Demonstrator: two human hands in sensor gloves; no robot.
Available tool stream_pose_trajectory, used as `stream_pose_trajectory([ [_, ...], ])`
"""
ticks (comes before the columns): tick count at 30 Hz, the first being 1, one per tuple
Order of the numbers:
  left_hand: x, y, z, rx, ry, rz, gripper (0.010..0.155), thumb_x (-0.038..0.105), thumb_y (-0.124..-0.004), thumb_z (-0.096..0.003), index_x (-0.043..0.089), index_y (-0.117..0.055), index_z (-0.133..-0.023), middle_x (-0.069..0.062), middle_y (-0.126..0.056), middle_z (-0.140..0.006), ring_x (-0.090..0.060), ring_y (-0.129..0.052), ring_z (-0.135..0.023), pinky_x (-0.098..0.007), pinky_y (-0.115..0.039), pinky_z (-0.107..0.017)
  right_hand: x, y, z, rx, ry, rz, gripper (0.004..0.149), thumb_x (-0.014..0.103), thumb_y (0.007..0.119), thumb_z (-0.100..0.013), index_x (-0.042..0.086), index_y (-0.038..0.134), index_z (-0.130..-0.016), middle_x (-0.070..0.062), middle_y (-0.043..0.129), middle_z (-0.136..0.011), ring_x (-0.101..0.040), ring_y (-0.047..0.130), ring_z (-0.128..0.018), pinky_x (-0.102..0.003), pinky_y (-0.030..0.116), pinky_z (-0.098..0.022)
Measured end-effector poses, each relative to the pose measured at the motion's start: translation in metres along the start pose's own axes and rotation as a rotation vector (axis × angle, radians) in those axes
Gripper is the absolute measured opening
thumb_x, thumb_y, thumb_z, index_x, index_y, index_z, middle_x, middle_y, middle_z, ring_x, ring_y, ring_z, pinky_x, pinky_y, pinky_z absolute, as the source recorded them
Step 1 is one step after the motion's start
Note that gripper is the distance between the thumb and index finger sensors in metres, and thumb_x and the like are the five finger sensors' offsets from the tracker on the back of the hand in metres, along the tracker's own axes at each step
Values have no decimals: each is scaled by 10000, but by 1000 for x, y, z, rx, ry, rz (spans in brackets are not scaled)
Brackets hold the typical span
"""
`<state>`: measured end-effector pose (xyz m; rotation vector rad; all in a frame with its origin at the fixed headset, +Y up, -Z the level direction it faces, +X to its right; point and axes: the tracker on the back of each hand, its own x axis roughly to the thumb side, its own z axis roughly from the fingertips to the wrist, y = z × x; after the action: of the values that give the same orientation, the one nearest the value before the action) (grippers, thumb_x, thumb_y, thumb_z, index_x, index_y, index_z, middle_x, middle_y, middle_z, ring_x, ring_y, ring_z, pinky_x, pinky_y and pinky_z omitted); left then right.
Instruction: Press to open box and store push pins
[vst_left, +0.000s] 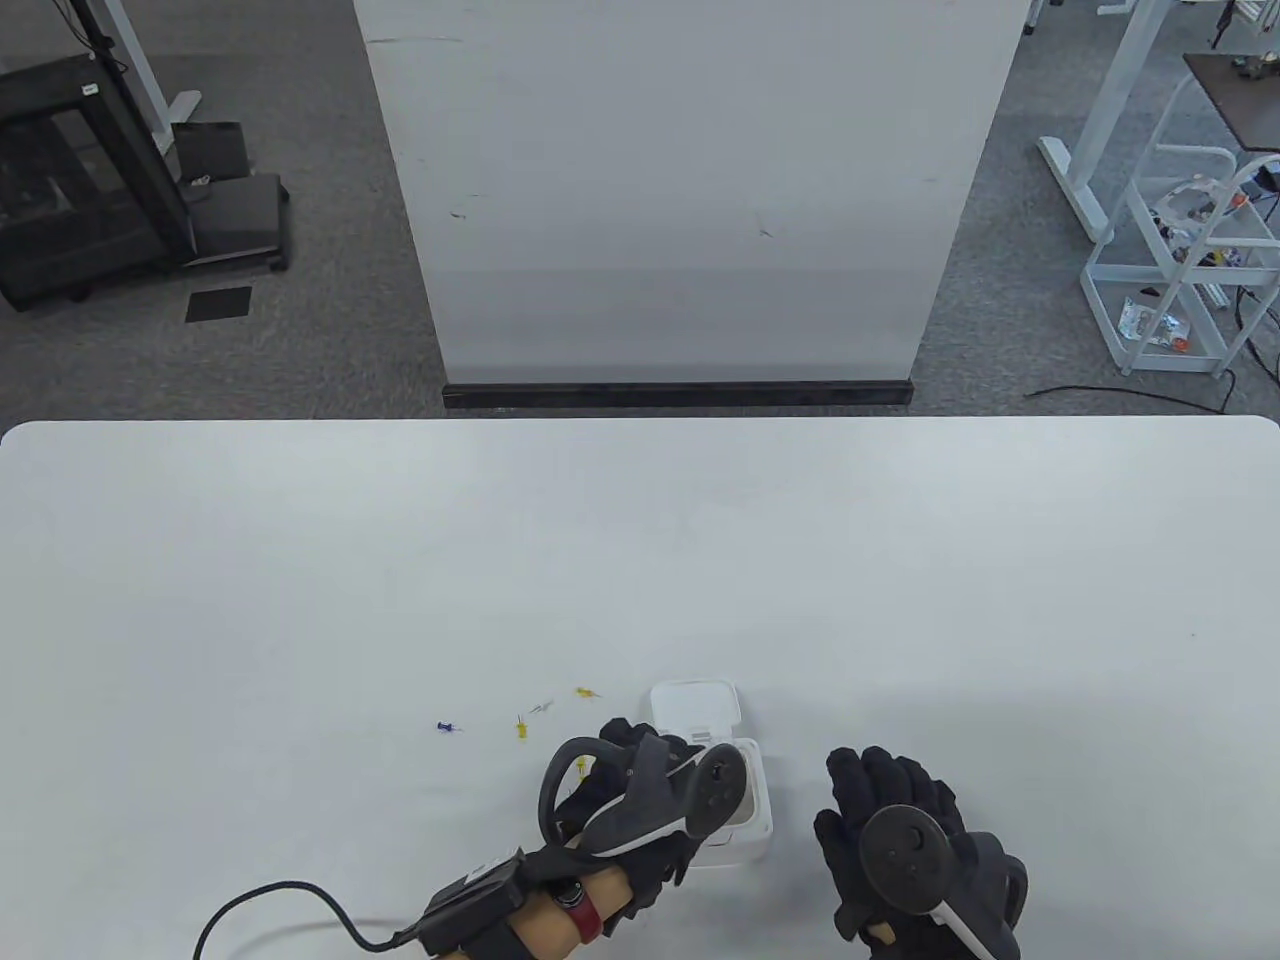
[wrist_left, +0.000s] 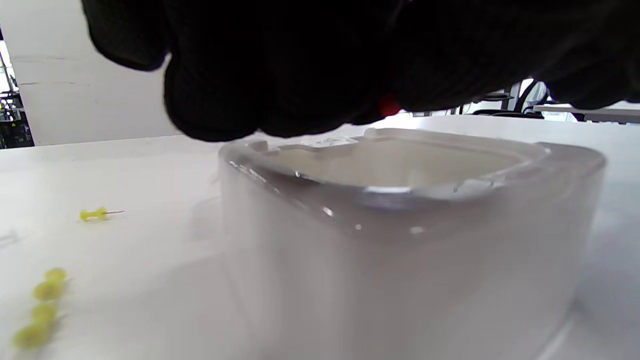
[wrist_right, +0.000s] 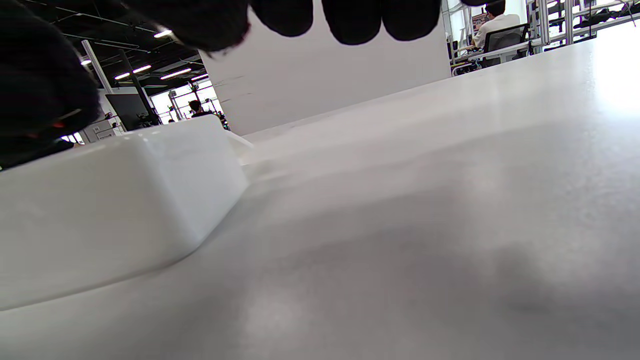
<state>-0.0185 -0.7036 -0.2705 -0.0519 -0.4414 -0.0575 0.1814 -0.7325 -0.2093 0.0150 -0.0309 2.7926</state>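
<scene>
Box (vst_left: 752, 820), small, white and square, sits near the front edge of the white table (vst_left: 900, 560) with its hinged lid (vst_left: 695, 710) flipped back and lying flat behind it, the cavity exposed. The left hand (vst_left: 640, 800) hovers over the box's left rim, fingers bunched together above the opening; in the left wrist view a speck of red (wrist_left: 388, 106) shows at the fingertips, seemingly a push pin pinched there, though too little shows to be sure. Left of the box lie loose push pins: a blue one (vst_left: 449, 727) farthest out, yellow ones (vst_left: 521, 729) and (vst_left: 586, 692), and a pale one (vst_left: 541, 707) between them. The right hand (vst_left: 905, 835) rests just right of the box, fingers straight and relaxed, holding nothing.
</scene>
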Motion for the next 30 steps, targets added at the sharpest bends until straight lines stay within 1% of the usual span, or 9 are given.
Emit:
stream_pose_trajectory([
  [5, 13, -4, -10, -22, -17, -55, 432, 443, -849, -412, 177, -883, -751, -28, -992, -605, -325, -937, -641, -586, -629, -693, -1, -1, 0, 6, -1, -15, 615, 483, 710, -507, 302, 465, -1041, -37, 497, -1105, -393, 504, -1018, -617, 456, -756],
  [8, 15, -6, -11, -11, -16, -55, 415, 433, -871, -414, 178, -902, -740, -30, -1001, -592, -328, -937, -637, -583, -625, -698, -1, -1, 0, 5, 2, -11, 601, 467, 715, -509, 299, 479, -1036, -39, 497, -1104, -394, 501, -1019, -618, 456, -755],
  [14, 5, 1, -4, 42, -16, -13, 402, 430, -885, -410, 200, -911, -739, -18, -1005, -597, -318, -936, -649, -578, -625, -701, -1, 0, -1, 12, 2, -10, 595, 459, 715, -512, 299, 482, -1036, -39, 494, -1105, -395, 500, -1019, -618, 458, -754],
  [17, -14, 7, 3, 88, -2, 32, 401, 431, -876, -412, 216, -900, -750, -11, -998, -616, -314, -932, -661, -579, -619, -706, -1, 0, -1, 17, 5, -10, 596, 460, 714, -512, 300, 480, -1036, -39, 494, -1105, -394, 500, -1019, -618, 456, -755],
  [18, -27, 10, 8, 120, 9, 84, 398, 428, -878, -413, 214, -904, -748, -15, -1002, -613, -315, -935, -659, -582, -619, -705, -1, 0, -1, 17, 6, -11, 597, 459, 714, -512, 299, 480, -1037, -39, 494, -1105, -396, 499, -1019, -618, 457, -755],
  [21, -59, 12, 15, 140, 61, 153, 394, 414, -882, -416, 215, -903, -756, -21, -1003, -629, -322, -933, -668, -582, -615, -708, -1, 0, 0, 12, 11, -9, 595, 459, 714, -512, 300, 481, -1035, -39, 495, -1105, -394, 501, -1019, -617, 460, -754],
  [23, -89, 11, 19, 126, 130, 151, 396, 403, -876, -421, 225, -894, -775, -22, -999, -658, -322, -929, -684, -583, -611, -712, -1, 0, 0, 11, 12, -11, 594, 456, 714, -513, 298, 481, -1036, -39, 495, -1105, -394, 500, -1019, -617, 459, -755],
  [26, -123, 6, 23, 94, 219, 154, 398, 379, -870, -430, 232, -879, -800, -31, -988, -695, -334, -915, -706, -586, -598, -718, -1, 0, -1, 16, 14, -8, 593, 453, 715, -513, 297, 482, -1035, -40, 499, -1103, -394, 504, -1017, -617, 462, -754],
  [30, -178, -10, 30, 47, 366, 105, 404, 355, -870, -436, 235, -866, -822, -37, -980, -726, -344, -905, -724, -591, -588, -722, 0, 1, -1, 24, 13, 0, 592, 451, 715, -513, 297, 482, -1035, -39, 498, -1103, -396, 505, -1017, -616, 464, -753],
])
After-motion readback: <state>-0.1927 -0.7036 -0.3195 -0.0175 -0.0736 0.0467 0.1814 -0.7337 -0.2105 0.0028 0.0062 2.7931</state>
